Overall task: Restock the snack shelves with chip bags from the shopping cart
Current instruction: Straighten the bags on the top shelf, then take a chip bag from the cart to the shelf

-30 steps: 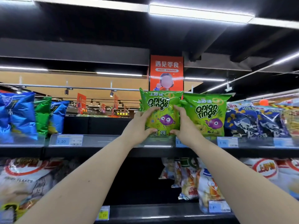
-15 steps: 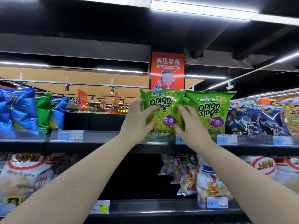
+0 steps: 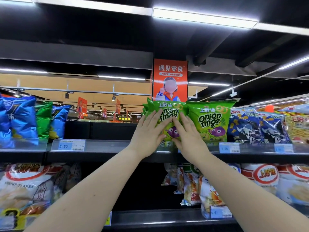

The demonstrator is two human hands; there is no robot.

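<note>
Onion ring bag [image 3: 167,107]: upright on top shelf [image 3: 108,146], touching its twin [image 3: 209,121] on the right. My left hand [image 3: 148,133], right hand [image 3: 189,137]: fingers flat against its front, gripping nothing. Status: this bag seems placed; shelf space left of it unfilled; cart unseen

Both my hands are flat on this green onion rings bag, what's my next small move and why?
Probably let go and draw both hands back: the left hand and right hand lie flat on the onion rings bag, which stands upright beside a matching bag.
</note>
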